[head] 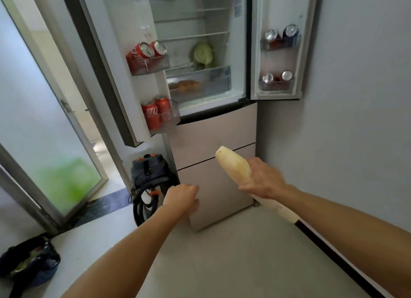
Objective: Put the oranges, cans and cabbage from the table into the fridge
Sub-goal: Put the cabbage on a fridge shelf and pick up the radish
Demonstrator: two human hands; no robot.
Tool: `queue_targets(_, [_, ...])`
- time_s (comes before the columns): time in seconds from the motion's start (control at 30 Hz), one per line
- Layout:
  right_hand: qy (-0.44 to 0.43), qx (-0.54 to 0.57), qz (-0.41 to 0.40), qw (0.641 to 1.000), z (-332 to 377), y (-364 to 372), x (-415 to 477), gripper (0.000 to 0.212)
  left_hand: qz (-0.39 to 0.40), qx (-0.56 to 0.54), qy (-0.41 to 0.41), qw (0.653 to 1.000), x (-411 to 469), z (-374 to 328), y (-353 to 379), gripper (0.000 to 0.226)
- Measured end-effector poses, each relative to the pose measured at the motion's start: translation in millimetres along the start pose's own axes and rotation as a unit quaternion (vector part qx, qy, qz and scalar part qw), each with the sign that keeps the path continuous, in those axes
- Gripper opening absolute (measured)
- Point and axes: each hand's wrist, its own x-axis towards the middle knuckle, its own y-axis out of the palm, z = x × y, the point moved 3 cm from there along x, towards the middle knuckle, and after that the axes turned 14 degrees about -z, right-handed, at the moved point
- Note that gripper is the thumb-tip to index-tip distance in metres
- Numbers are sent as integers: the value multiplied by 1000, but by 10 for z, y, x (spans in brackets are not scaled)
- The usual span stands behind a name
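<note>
You face the open fridge — cabbage on its lowest shelf, oranges in the clear drawer below. Four door bins — each carries two cans.

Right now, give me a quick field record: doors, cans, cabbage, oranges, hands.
doors: both upper fridge doors open
cans: red pairs in two left-door bins; pairs in two right-door bins
cabbage: on fridge shelf
oranges: orange shapes in the clear drawer, blurred
left hand: closed, at the bottom drawer's left edge
right hand: grips a pale long vegetable
</note>
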Motion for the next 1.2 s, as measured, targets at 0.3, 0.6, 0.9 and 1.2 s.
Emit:
queue_targets(0.3, [-25, -23, -47, 998, -320, -72, 1963, 83, -67, 3, -13, 998, 1946, 423, -12, 27])
queue_targets(0.6, [-28, -10, -86, 996, -328, 182, 3989, 90, -166, 13, -19, 986, 4044, 1071, -102, 23])
queue_targets(0.9, [-56, -9, -97, 994, -277, 337, 5760, 88, -195, 22, -125, 972, 5496, 1892, -61, 22])
queue_targets(1.2, [-170, 36, -75, 982, -45, 910, 7861, 87, -243, 94, -262, 929, 6780, 2898, 228, 31])
